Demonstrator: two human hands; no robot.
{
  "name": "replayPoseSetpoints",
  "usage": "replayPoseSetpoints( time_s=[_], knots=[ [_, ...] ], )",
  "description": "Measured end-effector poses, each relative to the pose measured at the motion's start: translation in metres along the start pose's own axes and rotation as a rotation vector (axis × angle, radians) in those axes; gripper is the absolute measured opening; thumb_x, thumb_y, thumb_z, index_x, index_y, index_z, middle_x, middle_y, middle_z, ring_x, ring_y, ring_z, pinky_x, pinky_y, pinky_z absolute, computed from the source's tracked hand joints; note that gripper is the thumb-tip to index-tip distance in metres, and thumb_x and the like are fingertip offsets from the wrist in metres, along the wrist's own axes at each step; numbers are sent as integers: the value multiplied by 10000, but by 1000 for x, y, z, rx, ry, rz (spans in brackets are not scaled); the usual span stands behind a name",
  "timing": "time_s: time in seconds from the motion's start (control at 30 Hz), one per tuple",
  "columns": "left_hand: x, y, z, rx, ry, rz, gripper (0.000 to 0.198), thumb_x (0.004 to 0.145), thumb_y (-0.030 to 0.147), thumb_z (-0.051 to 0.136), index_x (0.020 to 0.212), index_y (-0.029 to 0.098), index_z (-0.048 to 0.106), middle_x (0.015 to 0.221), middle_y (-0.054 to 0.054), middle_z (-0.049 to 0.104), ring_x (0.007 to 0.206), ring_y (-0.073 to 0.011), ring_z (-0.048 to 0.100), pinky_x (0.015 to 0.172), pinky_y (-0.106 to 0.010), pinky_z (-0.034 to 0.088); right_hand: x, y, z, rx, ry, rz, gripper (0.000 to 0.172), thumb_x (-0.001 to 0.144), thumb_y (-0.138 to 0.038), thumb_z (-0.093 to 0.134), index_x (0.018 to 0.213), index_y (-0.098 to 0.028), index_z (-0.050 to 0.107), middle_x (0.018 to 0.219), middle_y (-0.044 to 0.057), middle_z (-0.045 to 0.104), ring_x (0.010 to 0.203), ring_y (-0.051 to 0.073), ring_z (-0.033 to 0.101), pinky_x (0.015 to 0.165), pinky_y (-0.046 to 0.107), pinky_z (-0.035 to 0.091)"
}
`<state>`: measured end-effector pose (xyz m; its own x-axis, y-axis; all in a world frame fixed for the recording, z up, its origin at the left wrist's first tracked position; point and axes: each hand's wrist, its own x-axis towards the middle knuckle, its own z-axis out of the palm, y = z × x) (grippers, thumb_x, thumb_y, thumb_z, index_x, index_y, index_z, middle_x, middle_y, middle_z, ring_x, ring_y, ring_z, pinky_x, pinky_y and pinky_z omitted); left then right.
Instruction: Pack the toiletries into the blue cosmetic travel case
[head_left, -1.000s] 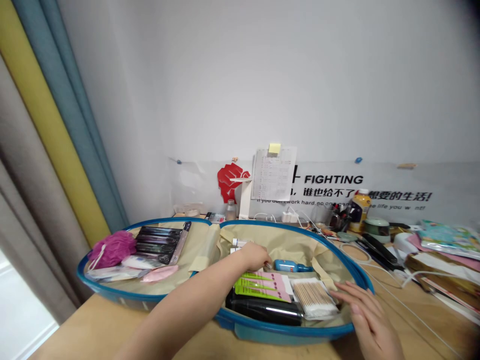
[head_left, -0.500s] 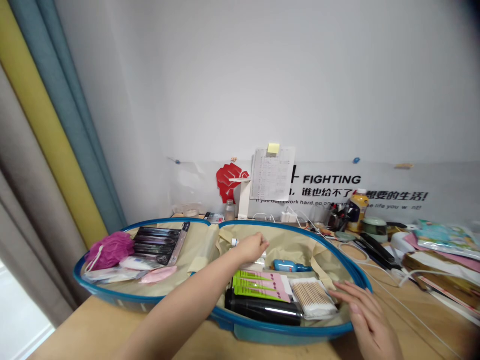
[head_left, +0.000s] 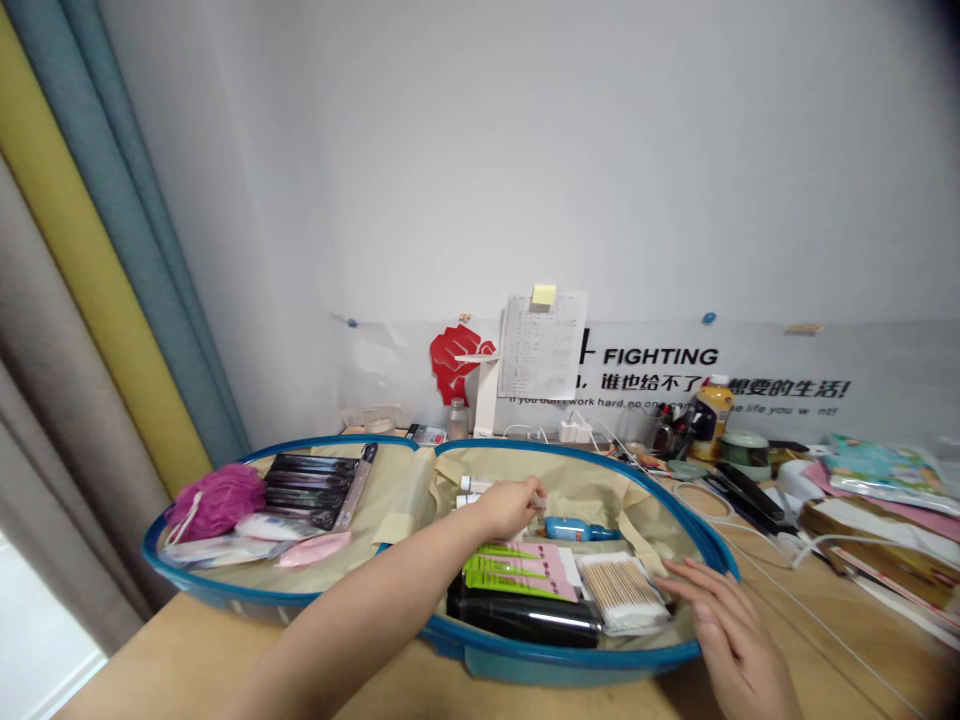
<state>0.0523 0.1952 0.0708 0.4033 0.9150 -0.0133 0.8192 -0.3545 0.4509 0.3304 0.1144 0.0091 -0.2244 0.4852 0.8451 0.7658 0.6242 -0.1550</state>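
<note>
A blue-rimmed case (head_left: 525,660) lies spread open on the table, with beige lining. My left hand (head_left: 514,507) reaches into its right half, fingers curled together over small white-capped bottles (head_left: 466,484); what they grip is hidden. A blue bottle (head_left: 577,529) lies just right of these fingers. Nearer me are green-and-pink tubes (head_left: 525,572), a black cylindrical item (head_left: 525,617) and a pack of cotton swabs (head_left: 619,590). My right hand (head_left: 731,625) rests at the case's right rim, fingers extended and slightly apart, fingertips by the swabs.
In the case's left half lie a purple bath puff (head_left: 217,500), a pack of dark-handled brushes (head_left: 319,488) and a pink item (head_left: 315,548). Right of the case are white cables (head_left: 817,635), a yellow bottle (head_left: 712,415) and a green-lidded jar (head_left: 746,452). A wall stands behind.
My left hand has come down slightly into the case and a bit to the right. A second white cap now shows left of it. The right hand stays at the rim.
</note>
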Motion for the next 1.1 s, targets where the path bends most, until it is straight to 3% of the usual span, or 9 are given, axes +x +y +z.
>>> replayPoseSetpoints(
  time_s=[0.23, 0.47, 0.67, 0.97, 1.1],
  knots=[
    [3, 6, 10, 169, -73, 82, 277, 903, 340, 567, 1118, 167, 591, 1171, -76, 601, 1031, -202, 594, 886, -432, 507, -1, 0, 1, 6, 25, -12, 326, 914, -310, 388, 881, -240, 704, 977, 43, 714, 957, 224, 651, 831, 400, 491],
    [7, 0, 12, 259, -139, 107, 268, 908, 340, 559, 1114, 174, 594, 1177, -76, 599, 1022, -196, 596, 881, -422, 511, -4, 4, 3, 27, -18, 94, 417, 915, -404, 355, 842, -231, 728, 983, 72, 718, 977, 237, 648, 857, 418, 497],
    [6, -3, 11, 292, -177, 79, 276, 900, 353, 569, 1107, 172, 597, 1157, -73, 608, 1013, -197, 599, 876, -423, 512, -3, 4, 3, 13, 17, 15, 359, 916, -349, 381, 864, -232, 717, 973, 55, 717, 947, 221, 656, 837, 397, 497],
    [0, 5, 2, 168, 51, -10, 315, 915, 366, 542, 1162, 173, 571, 1198, -83, 591, 1051, -210, 589, 901, -445, 499, -3, 3, 3, 6, 29, -9, 339, 923, -321, 380, 886, -238, 706, 983, 48, 709, 953, 222, 651, 847, 406, 477],
    [-2, 7, 1, 73, 83, -4, 323, 915, 358, 545, 1178, 172, 563, 1207, -85, 586, 1054, -211, 589, 901, -446, 501, -3, 3, 3, 9, 36, -7, 342, 920, -328, 381, 881, -236, 707, 986, 49, 707, 956, 224, 649, 841, 402, 478]
  ],
)
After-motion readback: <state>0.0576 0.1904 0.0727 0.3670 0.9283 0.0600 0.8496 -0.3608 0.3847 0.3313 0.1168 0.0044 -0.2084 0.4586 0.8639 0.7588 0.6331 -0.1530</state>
